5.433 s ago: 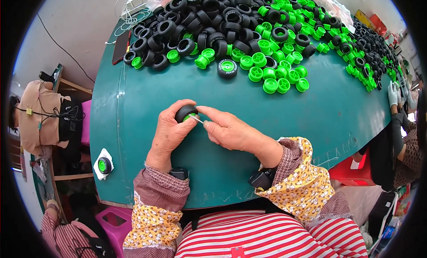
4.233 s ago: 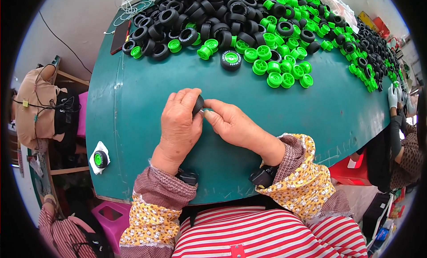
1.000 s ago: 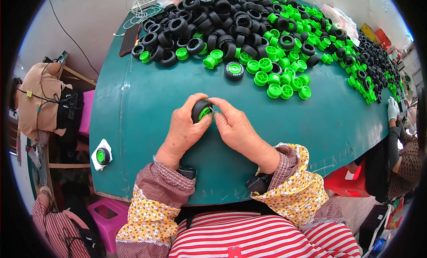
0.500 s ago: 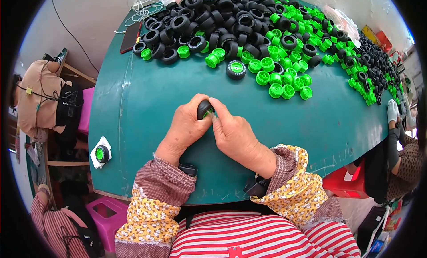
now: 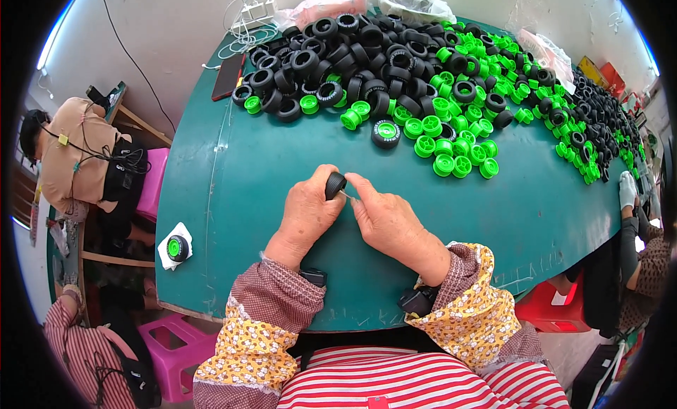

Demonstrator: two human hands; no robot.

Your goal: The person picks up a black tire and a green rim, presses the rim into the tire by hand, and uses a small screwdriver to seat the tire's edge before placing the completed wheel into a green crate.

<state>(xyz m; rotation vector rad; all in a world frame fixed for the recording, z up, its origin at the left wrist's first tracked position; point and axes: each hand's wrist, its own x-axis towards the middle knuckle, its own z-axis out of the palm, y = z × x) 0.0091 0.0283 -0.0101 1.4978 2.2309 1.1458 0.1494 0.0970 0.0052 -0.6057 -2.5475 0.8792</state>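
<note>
My left hand [image 5: 309,210] grips a small black rubber tyre [image 5: 334,185] on edge just above the green table [image 5: 233,190]. My right hand [image 5: 384,215] meets it from the right, with thumb and forefinger pinched at the tyre's side; whether a small thin piece is held there I cannot tell. The tyre's inside is hidden by my fingers. One finished wheel, a black tyre on a green hub [image 5: 386,134], lies flat beyond my hands. Behind it spread loose green hubs [image 5: 451,151] and a heap of black tyres [image 5: 338,53].
A second finished wheel on white paper [image 5: 176,248] sits at the table's left edge. A dark phone [image 5: 229,76] and white cables [image 5: 250,17] lie at the far left. A seated person [image 5: 77,162] is on the left; a gloved hand [image 5: 626,190] works at the right. Pink stools stand below.
Over the earlier frames I turned the tyre between both hands, its green hub showing a second ago. Now it stands on edge, the hub is hidden, and my right fingers pinch at its side.
</note>
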